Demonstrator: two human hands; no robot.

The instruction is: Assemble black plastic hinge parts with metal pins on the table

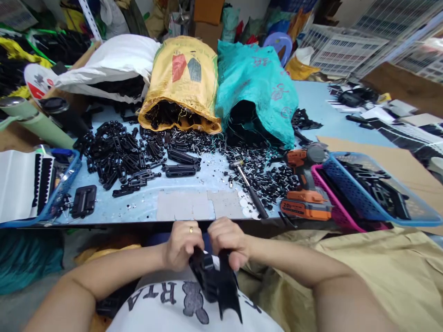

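Note:
Both hands grip one black plastic part in front of my body, below the table's front edge. My left hand wraps round its upper left end, with a ring on one finger. On the upper right end, my right hand is closed, thumb pointing down along it. The part has forked ends and is partly blurred; my fingers hide its top. Just beyond the hands, flat grey pads lie along the table edge. A hammer rests a little to the right of them.
Across the blue table lie heaps of black plastic arms and many screws. White, yellow and teal sacks stand behind. An orange cordless drill and a blue basket are on the right.

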